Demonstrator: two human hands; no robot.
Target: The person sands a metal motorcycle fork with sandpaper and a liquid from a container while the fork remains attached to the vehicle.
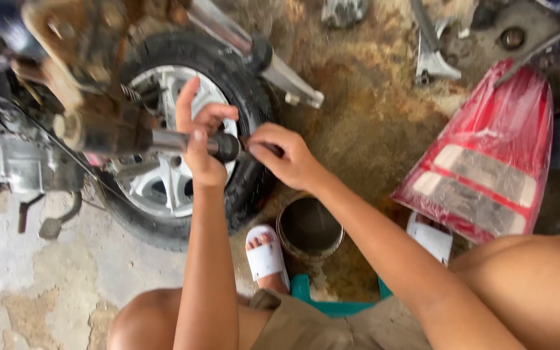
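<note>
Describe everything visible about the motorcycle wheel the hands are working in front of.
The motorcycle wheel has a black rubber tyre on a silver cast alloy rim with broad spokes, dusty and worn-looking. It stands upright on stained concrete floor, partly hidden by the rusty engine parts at upper left. A dark metal shaft crosses in front of it, gripped by the left hand, while the right hand meets the shaft's tip. A round tin sits beside the tyre.

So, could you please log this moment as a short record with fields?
Setting: stained concrete floor
Left hand: wrapped around a dark metal rod, thumb up
Right hand: pinching the rod's black end
Behind hands: motorcycle wheel
Below: round tin, white sandal
Right side: red tail-light cover
</note>
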